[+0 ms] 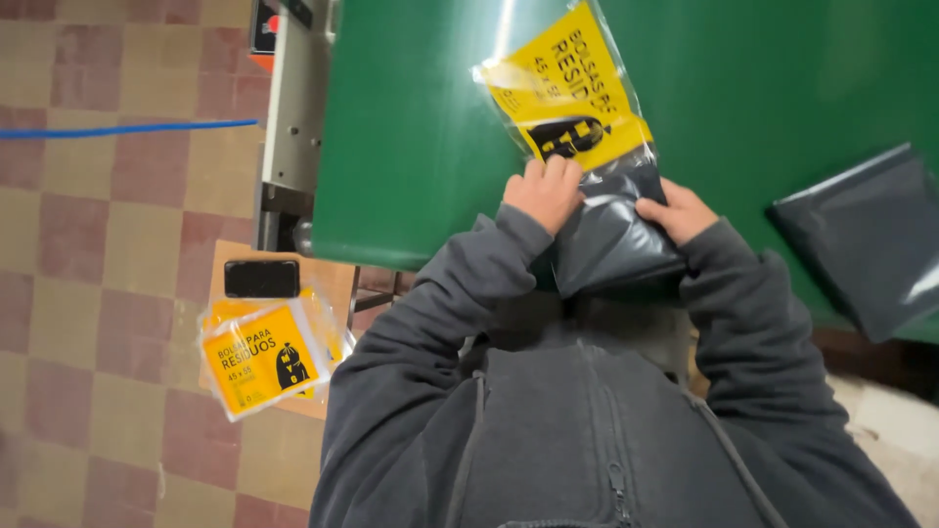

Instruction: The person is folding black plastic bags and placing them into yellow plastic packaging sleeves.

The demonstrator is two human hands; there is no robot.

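A clear plastic pouch with a yellow printed label (569, 93) lies on the green table (411, 127), its open end toward me. A folded stack of dark grey bags (611, 240) sticks out of that end. My left hand (544, 192) grips the pouch's edge and the grey stack on the left side. On the right side, my right hand (677, 212) holds the grey stack. Both hands are closed around the material at the table's near edge.
Another folded dark grey bag stack (866, 240) lies on the table at the right. Left of me, a low wooden stool (323, 284) carries finished yellow-labelled packs (262, 360) and a black phone (261, 279). A blue cable (127, 128) crosses the checkered floor. A grey machine frame (291, 108) borders the table.
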